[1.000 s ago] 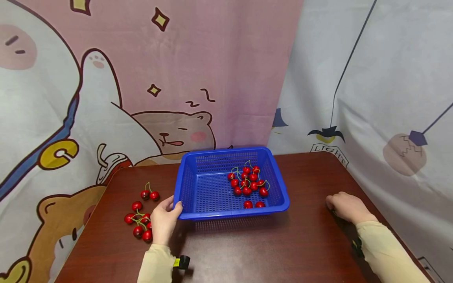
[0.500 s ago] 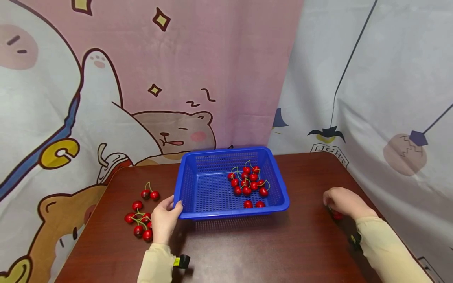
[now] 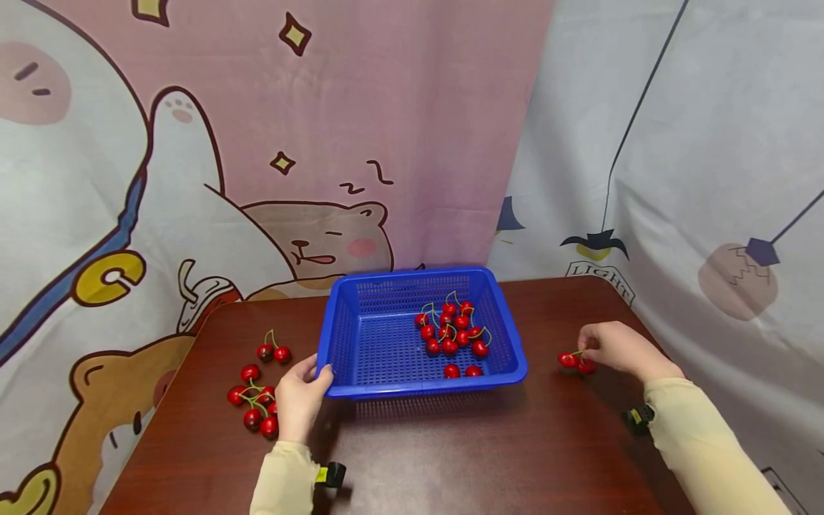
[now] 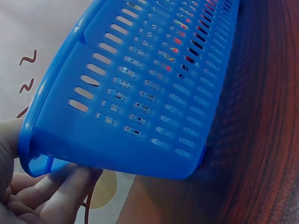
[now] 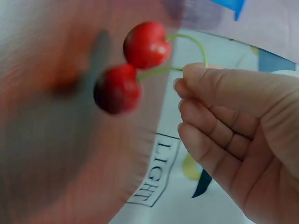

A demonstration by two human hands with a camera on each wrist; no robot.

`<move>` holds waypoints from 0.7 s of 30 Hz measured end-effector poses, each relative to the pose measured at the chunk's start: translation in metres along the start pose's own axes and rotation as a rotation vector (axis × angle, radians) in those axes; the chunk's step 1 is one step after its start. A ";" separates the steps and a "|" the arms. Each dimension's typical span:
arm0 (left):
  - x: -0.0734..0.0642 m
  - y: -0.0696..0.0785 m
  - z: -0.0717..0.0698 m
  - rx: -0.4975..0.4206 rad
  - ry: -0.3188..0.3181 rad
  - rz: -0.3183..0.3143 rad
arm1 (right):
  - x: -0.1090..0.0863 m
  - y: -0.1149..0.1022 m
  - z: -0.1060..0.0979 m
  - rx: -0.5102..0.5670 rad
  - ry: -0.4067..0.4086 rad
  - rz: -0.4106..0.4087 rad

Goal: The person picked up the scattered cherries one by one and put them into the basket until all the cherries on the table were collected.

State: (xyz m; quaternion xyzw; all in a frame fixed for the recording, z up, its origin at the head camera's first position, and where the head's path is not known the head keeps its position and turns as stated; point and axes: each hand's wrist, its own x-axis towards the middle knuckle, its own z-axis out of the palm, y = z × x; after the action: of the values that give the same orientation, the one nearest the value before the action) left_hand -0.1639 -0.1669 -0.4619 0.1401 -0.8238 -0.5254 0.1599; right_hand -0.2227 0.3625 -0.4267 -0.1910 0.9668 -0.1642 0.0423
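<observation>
A blue plastic basket (image 3: 386,392) stands on the table, with several red cherries (image 3: 448,346) lying toward its right side. My left hand (image 3: 299,400) grips the basket's front left corner, thumb over the rim. In the left wrist view the fingers (image 4: 65,193) curl beneath the rim of the basket (image 4: 117,154). To the right of the basket, my right hand (image 3: 624,350) pinches the green stems of a pair of cherries (image 3: 569,360). Seen from the right wrist, both cherries (image 5: 147,45) dangle from the stems between thumb and fingertips of the hand (image 5: 233,121).
Several more cherries (image 3: 252,419) lie left of my left hand, and a stemmed pair (image 3: 273,353) sits farther back. The brown table (image 3: 476,458) ends at a printed curtain (image 3: 444,143) behind and at the sides.
My right hand has lifted a pair of cherries and moved left, toward the basket; the cherries now show clearly. The left hand and the basket have stayed in place.
</observation>
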 end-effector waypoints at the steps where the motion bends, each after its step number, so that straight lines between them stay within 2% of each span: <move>1: 0.000 0.000 0.000 0.002 0.000 0.000 | 0.002 -0.002 -0.003 0.024 0.004 0.007; 7: 0.001 0.000 0.000 0.003 0.002 0.001 | 0.015 -0.016 -0.022 0.081 0.050 0.019; 21: 0.000 0.001 0.000 0.010 0.005 -0.001 | 0.046 -0.055 -0.059 0.019 0.197 -0.034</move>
State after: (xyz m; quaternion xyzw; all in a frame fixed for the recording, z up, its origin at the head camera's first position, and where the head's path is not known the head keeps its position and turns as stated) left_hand -0.1635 -0.1667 -0.4613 0.1426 -0.8261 -0.5209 0.1609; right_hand -0.2544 0.3149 -0.3538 -0.1899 0.9613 -0.1923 -0.0539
